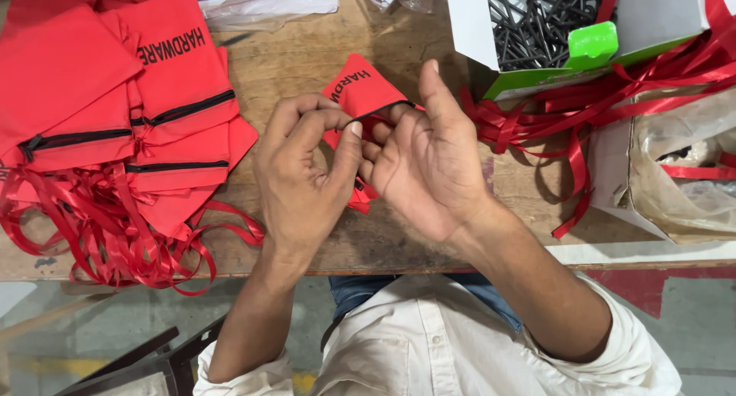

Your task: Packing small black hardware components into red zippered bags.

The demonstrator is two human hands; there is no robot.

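A small red fabric pouch with a black zipper edge and black lettering is held above the wooden table. My left hand pinches the pouch's black-edged opening between thumb and fingers. My right hand grips the same opening from the right, palm toward me, thumb raised. Most of the pouch's lower part is hidden behind both hands; a red corner shows below them.
A pile of red zip pouches with red ribbons covers the table's left. A white-and-green box of black metal hardware stands at back right, with a green plastic piece. Loose red ribbons and a plastic-lined carton lie right.
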